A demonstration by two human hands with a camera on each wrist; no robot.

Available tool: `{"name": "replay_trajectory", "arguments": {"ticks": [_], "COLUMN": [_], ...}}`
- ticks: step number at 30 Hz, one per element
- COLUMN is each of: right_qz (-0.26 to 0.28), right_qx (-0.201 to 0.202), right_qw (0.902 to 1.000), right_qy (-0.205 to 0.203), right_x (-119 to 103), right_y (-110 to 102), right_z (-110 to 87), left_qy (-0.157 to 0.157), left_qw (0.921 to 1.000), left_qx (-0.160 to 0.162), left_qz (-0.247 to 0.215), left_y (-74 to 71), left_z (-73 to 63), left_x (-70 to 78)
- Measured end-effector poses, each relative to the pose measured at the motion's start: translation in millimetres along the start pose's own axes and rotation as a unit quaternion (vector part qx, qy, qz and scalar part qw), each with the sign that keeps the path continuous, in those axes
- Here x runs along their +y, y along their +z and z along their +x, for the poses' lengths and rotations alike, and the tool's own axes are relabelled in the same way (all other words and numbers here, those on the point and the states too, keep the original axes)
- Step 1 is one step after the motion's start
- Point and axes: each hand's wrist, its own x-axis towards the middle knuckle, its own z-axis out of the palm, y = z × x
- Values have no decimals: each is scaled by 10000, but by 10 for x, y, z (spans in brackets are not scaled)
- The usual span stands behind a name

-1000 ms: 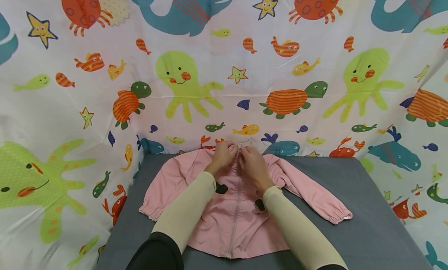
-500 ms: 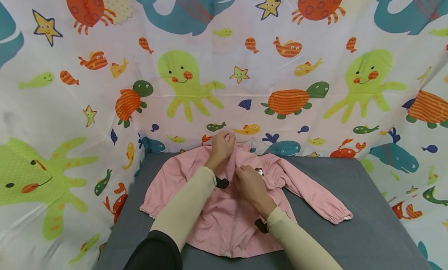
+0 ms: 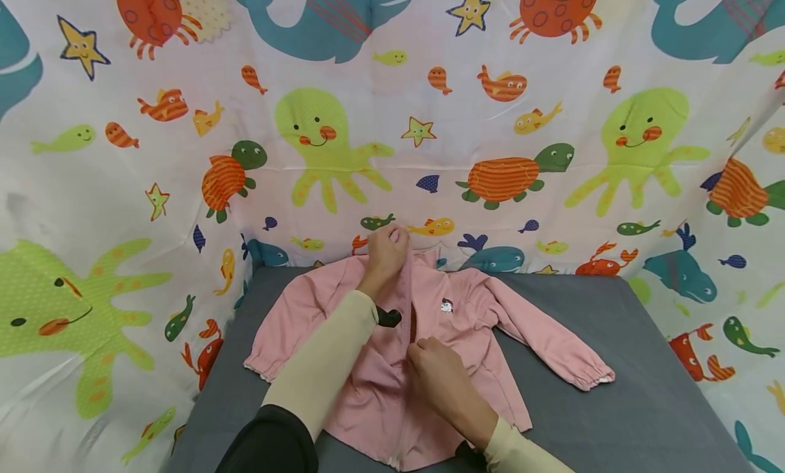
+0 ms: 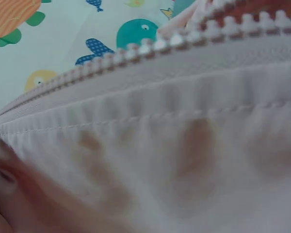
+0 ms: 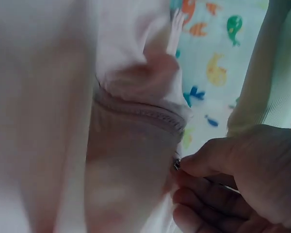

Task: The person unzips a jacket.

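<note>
A pink zip-up jacket (image 3: pixel 362 412) lies front up, its sleeves spread to both sides. My left hand (image 3: pixel 386 255) grips the top of the jacket's front edge at the collar and holds it raised. Down the front, my right hand (image 3: pixel 444 377) pinches a small dark zipper pull (image 5: pixel 177 164) between thumb and finger. Above that hand the front is parted, with a dark gap between the two edges. In the left wrist view, light zipper teeth (image 4: pixel 160 44) run along the lifted edge, separate from the other side. A small printed patch (image 3: pixel 447 305) shows on the chest.
The jacket lies on a grey-covered table (image 3: pixel 570 425). Behind and beside it hangs a white curtain (image 3: pixel 368 132) printed with sea animals. The jacket's collar end lies at the table's back edge, close to the curtain.
My right hand has moved from the collar down the front with the zipper pull, and the front has parted behind it. My left hand has risen slightly, lifting the collar edge.
</note>
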Motion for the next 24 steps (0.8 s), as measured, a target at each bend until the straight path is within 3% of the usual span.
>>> {"name": "replay_trajectory", "arguments": {"ticks": [4,9,16,22,24], "right_qz": [90,167,406,715,915], "right_qx": [-6,-142,-1151,-1435,-1720], "right_qw": [9994,9978,9891,9817,9757], "right_qy": [-332,-627,-829,-1027,-1007], "right_x": [-147,-255,-387,-505,-540], "right_y": [-44,-119,-180,-111,-82], "right_z": [-171,-306,-441,-581,-635], "left_qy": [-237,-209,-189,-336,-405], "left_qw": [9996,9995,9984,9982,9976], "left_qx": [161,247,484,434,509], "left_qz": [-67,-32,199,222,220], "left_y": [-30,-74,-125,-119,-123], "left_z": [53,127,228,296,312], "left_x": [50,70,94,89,90]}}
